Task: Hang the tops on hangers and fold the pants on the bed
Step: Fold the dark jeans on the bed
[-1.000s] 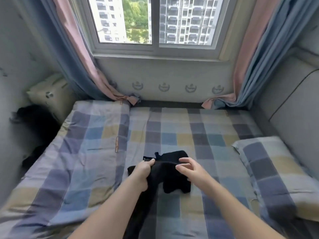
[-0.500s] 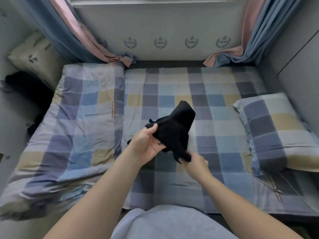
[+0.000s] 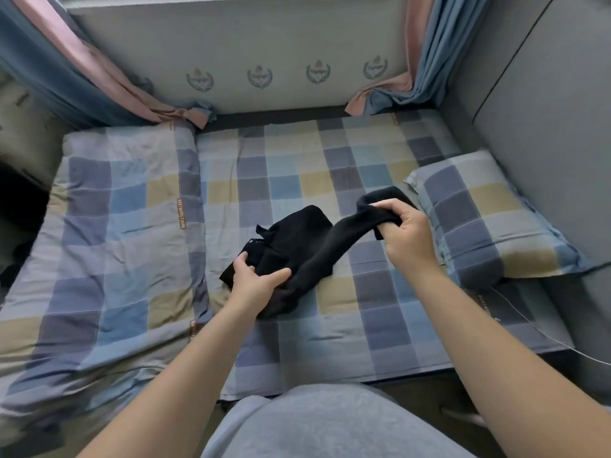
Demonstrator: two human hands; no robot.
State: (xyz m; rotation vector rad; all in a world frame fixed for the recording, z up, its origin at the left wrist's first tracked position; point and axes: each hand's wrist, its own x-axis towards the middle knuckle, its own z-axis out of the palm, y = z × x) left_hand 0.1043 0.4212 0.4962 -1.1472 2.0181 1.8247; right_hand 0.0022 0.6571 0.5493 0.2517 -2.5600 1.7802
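Stretched out long now beside the pillow point(image 3: 479, 213), not bunched up like before: black pants point(image 3: 297, 239), on the bed point(image 3: 297, 342). Held at the pillow end by right hand point(image 3: 406, 233), far end by left hand point(image 3: 256, 279), fingers curled round cloth. Likely ready for folding.

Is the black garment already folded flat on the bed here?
No, the black garment is bunched and stretched between the left hand and right hand, which both grip it.
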